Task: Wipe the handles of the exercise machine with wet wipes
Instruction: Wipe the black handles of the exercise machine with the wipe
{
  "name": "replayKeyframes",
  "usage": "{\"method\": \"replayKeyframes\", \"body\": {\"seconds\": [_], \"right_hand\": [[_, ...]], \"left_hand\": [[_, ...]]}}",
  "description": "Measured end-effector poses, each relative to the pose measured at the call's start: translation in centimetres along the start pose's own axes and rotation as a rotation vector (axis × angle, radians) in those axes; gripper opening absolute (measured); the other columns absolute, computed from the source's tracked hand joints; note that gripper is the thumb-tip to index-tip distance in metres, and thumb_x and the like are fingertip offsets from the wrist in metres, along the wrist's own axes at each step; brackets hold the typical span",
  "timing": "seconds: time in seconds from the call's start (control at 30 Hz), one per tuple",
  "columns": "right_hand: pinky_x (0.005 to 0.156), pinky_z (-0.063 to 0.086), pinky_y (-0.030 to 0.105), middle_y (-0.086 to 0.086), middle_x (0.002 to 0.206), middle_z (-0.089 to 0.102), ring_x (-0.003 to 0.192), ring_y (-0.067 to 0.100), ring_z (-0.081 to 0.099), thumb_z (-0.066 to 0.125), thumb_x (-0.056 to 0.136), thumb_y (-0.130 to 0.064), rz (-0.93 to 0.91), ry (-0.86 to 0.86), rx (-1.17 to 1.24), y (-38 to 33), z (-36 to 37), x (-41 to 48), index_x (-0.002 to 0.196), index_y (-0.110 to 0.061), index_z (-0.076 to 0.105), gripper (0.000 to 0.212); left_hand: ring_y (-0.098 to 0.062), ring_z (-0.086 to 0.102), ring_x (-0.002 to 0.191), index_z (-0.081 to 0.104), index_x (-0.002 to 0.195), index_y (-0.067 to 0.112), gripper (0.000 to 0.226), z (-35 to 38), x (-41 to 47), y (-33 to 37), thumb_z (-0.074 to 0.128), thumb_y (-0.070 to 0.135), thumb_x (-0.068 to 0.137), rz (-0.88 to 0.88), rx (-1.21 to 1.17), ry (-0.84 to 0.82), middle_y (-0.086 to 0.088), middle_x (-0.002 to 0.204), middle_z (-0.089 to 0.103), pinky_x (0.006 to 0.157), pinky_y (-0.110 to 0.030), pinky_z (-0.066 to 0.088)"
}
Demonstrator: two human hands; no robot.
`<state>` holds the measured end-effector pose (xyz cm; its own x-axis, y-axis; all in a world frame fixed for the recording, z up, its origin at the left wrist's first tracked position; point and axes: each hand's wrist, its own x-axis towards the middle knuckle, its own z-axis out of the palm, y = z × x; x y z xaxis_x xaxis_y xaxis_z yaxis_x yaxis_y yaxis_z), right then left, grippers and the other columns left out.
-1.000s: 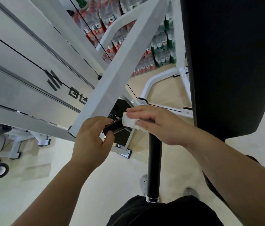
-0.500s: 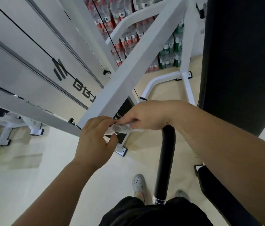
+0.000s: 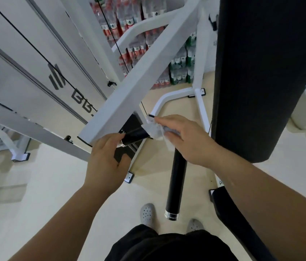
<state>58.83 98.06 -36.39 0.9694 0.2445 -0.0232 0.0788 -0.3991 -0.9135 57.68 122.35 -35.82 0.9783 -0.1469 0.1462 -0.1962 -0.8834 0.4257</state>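
Note:
A black L-shaped handle of the exercise machine hangs in front of me: a short horizontal grip (image 3: 136, 135) and a long grip (image 3: 175, 183) pointing down toward my feet. My left hand (image 3: 107, 159) is curled around the near end of the short grip, by its chrome collar. My right hand (image 3: 184, 139) presses a crumpled white wet wipe (image 3: 154, 129) around the bend where the two grips meet. The bend itself is hidden under the wipe and fingers.
A white machine beam (image 3: 139, 87) slants up from the handle. A large black pad (image 3: 266, 72) stands close on the right. Shrink-wrapped bottle packs (image 3: 180, 72) are stacked at the back. White frame legs (image 3: 201, 104) stand on the beige floor.
My right hand with the wipe has slid right along the short grip to the bend, uncovering black grip between my hands. The left hand stays at the grip's end.

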Motion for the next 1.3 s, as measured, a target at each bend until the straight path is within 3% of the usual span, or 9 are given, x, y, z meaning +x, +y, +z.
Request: {"method": "replayKeyframes", "body": {"seconds": [0.13,0.23,0.37,0.57,0.7,0.83,1.0,1.13,1.3], "right_hand": [[0.119,0.012,0.012,-0.013,0.166,0.014,0.152,0.002,0.010,0.040,0.106,-0.012,0.014,0.138,-0.112,0.1,2.2,-3.1,0.153,-0.029,0.034,0.051],[0.123,0.012,0.024,-0.009,0.168,-0.009,0.154,0.010,-0.008,0.041,0.105,-0.014,-0.021,0.204,-0.273,0.8,4.4,-5.4,0.152,-0.026,0.035,0.049],[0.122,0.013,0.033,-0.004,0.167,-0.019,0.154,0.019,-0.013,0.045,0.104,-0.019,0.038,0.334,-0.418,0.9,8.4,-8.0,0.155,-0.033,0.024,0.057],[0.125,0.009,0.045,-0.010,0.165,-0.023,0.152,0.019,-0.025,0.042,0.101,-0.034,0.244,0.418,-0.514,-1.7,14.0,-9.8,0.155,-0.027,-0.020,0.082],[0.125,0.004,0.029,-0.026,0.164,-0.011,0.152,0.001,-0.011,0.045,0.101,-0.019,0.267,0.543,-0.151,-4.0,15.8,-10.8,0.157,-0.027,-0.013,0.080],[0.111,0.015,0.002,-0.056,0.145,0.015,0.141,-0.021,0.012,0.038,0.100,0.008,0.307,0.675,0.123,-5.6,16.9,-12.2,0.157,-0.022,0.002,0.074],[0.122,0.025,0.028,-0.022,0.159,0.032,0.146,-0.005,0.026,0.036,0.094,-0.013,0.359,0.799,0.151,-4.7,17.7,-13.5,0.153,-0.030,0.029,0.062],[0.123,0.026,0.036,-0.016,0.159,0.034,0.146,-0.002,0.029,0.037,0.093,-0.015,0.374,0.766,0.172,-4.4,17.0,-14.0,0.149,-0.033,0.035,0.059],[0.122,0.027,0.033,-0.023,0.160,0.030,0.145,-0.008,0.027,0.035,0.096,-0.022,0.414,0.610,0.209,-3.7,13.9,-13.9,0.154,-0.038,0.025,0.061]], "left_hand": [[-0.023,0.050,0.122,0.064,0.126,0.012,0.047,0.5,0.5,0.5,0.059,0.016,0.080,0.132,-0.012,0.016,-0.005,0.130,0.061,0.105,-0.035,0.036],[-0.026,0.053,0.117,0.067,0.122,0.010,0.045,0.9,0.9,0.6,0.054,0.023,0.080,0.256,-0.030,0.033,-0.007,0.126,0.064,0.102,-0.034,0.038],[-0.021,0.057,0.112,0.070,0.116,0.008,0.038,1.5,0.5,0.5,0.056,0.023,0.084,0.409,-0.174,0.017,-0.006,0.118,0.067,0.102,-0.027,0.041],[-0.013,0.059,0.118,0.065,0.128,0.012,0.040,2.2,-1.6,-0.4,0.050,0.026,0.093,0.519,-0.417,-0.302,0.001,0.125,0.065,0.099,-0.039,0.051],[-0.003,0.060,0.114,0.059,0.136,0.018,0.037,2.2,-2.8,-0.1,0.051,0.014,0.100,0.408,-0.612,-0.497,0.009,0.126,0.061,0.096,-0.013,0.046],[0.004,0.062,0.103,0.064,0.132,0.022,0.032,3.3,-3.8,1.0,0.055,0.018,0.101,0.261,-0.771,-0.595,0.013,0.118,0.067,0.084,-0.007,0.048],[-0.006,0.069,0.096,0.072,0.119,0.029,0.026,4.7,-5.3,2.4,0.068,0.030,0.094,0.035,-0.962,-0.543,0.012,0.107,0.074,0.061,-0.011,0.055],[-0.008,0.074,0.094,0.071,0.119,0.036,0.032,5.9,-6.8,3.2,0.074,0.036,0.088,-0.124,-1.068,-0.494,0.014,0.105,0.076,0.080,-0.033,0.063],[-0.018,0.075,0.091,0.065,0.124,0.048,0.035,6.8,-8.9,4.6,0.071,0.032,0.092,-0.297,-1.244,-0.475,0.008,0.096,0.078,0.082,-0.045,0.062]]}}
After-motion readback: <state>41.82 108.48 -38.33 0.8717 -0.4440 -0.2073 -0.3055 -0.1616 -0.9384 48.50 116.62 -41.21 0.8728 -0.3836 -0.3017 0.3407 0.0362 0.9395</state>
